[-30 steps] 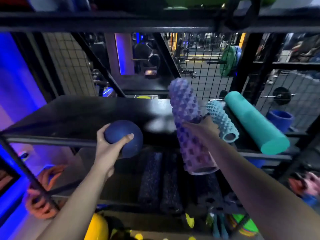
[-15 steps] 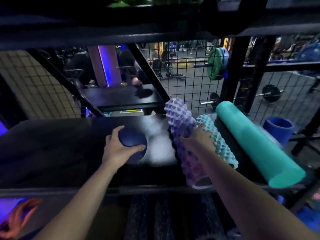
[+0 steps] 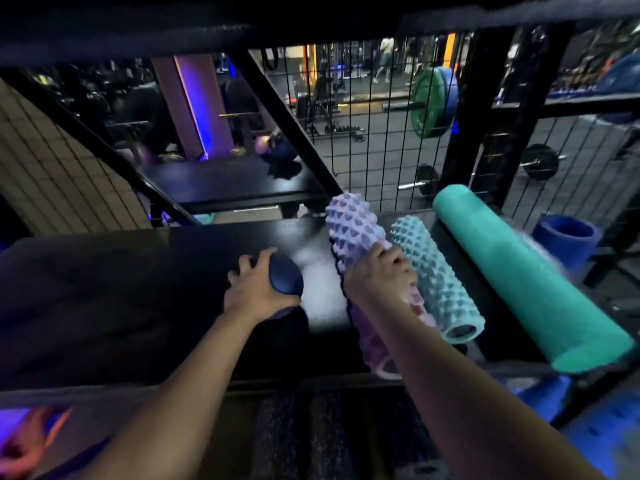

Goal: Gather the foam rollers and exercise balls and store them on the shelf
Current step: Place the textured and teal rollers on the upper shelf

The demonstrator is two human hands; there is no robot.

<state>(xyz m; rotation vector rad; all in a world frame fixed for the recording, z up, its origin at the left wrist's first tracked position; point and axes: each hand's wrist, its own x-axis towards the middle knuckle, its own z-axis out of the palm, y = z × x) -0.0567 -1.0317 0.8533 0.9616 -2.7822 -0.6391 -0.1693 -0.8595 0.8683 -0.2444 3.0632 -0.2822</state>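
Two grips full: my left hand [image 3: 254, 292] wraps the ball [image 3: 285, 277], my right hand [image 3: 379, 277] clasps the purple roller [image 3: 353, 230] on the shelf [image 3: 138, 289].

The left hand [image 3: 258, 292] covers the near left side of the dark blue ball [image 3: 286, 279]. The right hand [image 3: 379, 277] and forearm hide the middle of the purple roller [image 3: 353, 233]. The teal roller [image 3: 530, 282] blurs along its right edge. Dark rollers [image 3: 332, 434] below are too dim to make out.

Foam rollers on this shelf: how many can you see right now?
3: a purple roller under the right hand, a light blue roller beside it, and a teal roller farthest right. Others may be hidden.
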